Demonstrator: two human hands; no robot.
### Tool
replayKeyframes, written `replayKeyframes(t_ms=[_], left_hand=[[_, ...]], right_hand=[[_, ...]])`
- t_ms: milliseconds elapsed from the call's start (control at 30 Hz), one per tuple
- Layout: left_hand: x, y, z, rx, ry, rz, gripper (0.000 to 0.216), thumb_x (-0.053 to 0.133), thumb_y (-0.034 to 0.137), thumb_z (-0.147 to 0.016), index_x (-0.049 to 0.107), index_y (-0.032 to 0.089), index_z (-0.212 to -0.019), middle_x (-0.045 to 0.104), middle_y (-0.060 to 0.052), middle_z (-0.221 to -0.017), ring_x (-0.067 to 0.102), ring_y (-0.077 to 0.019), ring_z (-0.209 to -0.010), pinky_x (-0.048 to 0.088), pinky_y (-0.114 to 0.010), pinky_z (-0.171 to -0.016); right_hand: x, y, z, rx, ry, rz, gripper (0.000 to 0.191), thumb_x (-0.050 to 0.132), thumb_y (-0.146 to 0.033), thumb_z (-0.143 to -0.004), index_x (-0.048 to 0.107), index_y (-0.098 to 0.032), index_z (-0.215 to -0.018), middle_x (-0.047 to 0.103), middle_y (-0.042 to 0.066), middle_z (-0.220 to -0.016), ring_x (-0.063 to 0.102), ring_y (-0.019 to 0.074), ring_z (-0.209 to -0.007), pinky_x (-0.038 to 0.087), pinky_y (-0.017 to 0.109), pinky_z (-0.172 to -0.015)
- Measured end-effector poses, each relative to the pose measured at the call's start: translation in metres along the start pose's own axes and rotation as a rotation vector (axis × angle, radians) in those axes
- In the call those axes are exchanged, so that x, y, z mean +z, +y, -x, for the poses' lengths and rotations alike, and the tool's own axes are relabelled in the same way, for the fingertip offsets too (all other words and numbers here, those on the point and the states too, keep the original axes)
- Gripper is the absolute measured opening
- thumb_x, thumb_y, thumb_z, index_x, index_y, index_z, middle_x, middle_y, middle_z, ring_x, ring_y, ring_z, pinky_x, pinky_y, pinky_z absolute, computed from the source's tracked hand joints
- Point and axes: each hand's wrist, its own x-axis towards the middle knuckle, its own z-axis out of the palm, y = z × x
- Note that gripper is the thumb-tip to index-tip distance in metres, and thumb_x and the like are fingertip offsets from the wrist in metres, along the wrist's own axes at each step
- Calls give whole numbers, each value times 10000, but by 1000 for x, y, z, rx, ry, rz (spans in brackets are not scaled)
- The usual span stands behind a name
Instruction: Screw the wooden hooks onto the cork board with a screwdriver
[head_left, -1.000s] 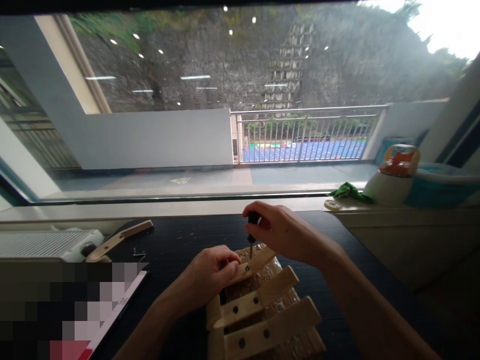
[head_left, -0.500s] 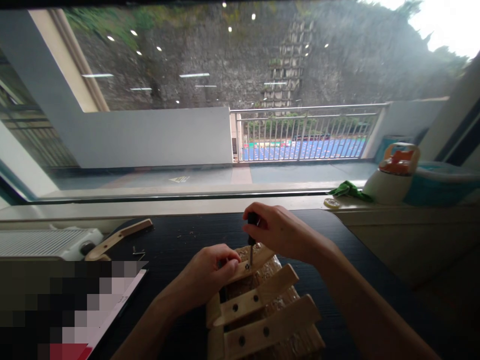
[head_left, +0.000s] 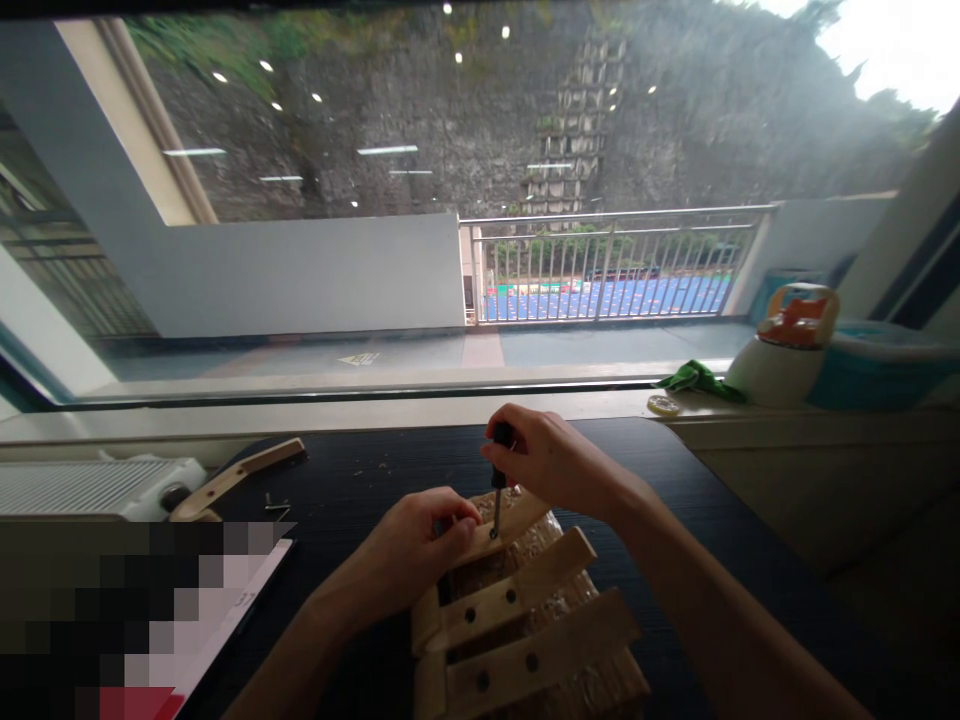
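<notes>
My right hand (head_left: 544, 452) is closed round the black handle of a screwdriver (head_left: 498, 480), held nearly upright. Its tip meets a dark hole or screw head in the farthest wooden slat (head_left: 514, 525). My left hand (head_left: 431, 525) presses on that slat's left end, fingers curled over it. Nearer to me lie two more slats, a middle one (head_left: 551, 572) and a front one (head_left: 566, 640), each with two dark round holes. All rest across a brown block wrapped in clear plastic (head_left: 517, 700). Whether a screw sits under the tip is too small to tell.
On the dark table (head_left: 337, 540), a loose slat assembly (head_left: 247, 470) and small metal pieces (head_left: 276, 505) lie at left. A white radiator (head_left: 97, 487) stands beside it. The sill (head_left: 585, 411) bears a green cloth (head_left: 697, 380) and a white jug (head_left: 780, 365).
The screwdriver tip has shifted slightly left, from beside the dark hole onto it. My right hand has moved a little with it; my left hand stays put.
</notes>
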Motion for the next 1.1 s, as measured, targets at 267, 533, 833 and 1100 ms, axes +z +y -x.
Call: replayKeyframes(t_ms=[267, 533, 833, 1100], left_hand=[[0, 2, 0, 1, -3, 9, 255, 457, 309, -833, 672, 171, -834, 624, -4, -742, 513, -141, -656, 363, -217, -559], [-2, 3, -1, 14, -8, 17, 260, 470, 324, -836, 673, 165, -804, 604, -4, -751, 506, -144, -681, 377, -225, -603], [0, -2, -4, -67, -33, 256, 559, 315, 555, -873, 650, 108, -876, 600, -43, -764, 527, -159, -691, 424, -243, -619], [1, -1, -4, -64, -27, 206, 552, 320, 550, -876, 654, 110, -876, 612, -47, -776, 528, -164, -701, 415, -259, -634]], right_hand=[[4, 2, -2, 17, 17, 12, 119, 516, -297, -806, 565, -190, -815, 610, -6, -612, 528, 105, -572, 339, 227, -536], [-7, 3, 2, 1, 62, 50, 130, 509, -313, -813, 568, -197, -825, 614, -3, -650, 515, 99, -573, 335, 228, -539], [1, -5, 2, 22, 33, 87, 139, 506, -314, -815, 563, -187, -804, 611, 5, -663, 496, 99, -572, 314, 233, -525], [-4, -2, 1, 60, 31, 60, 147, 506, -314, -817, 570, -182, -812, 631, 22, -676, 528, 115, -598, 335, 238, -541]])
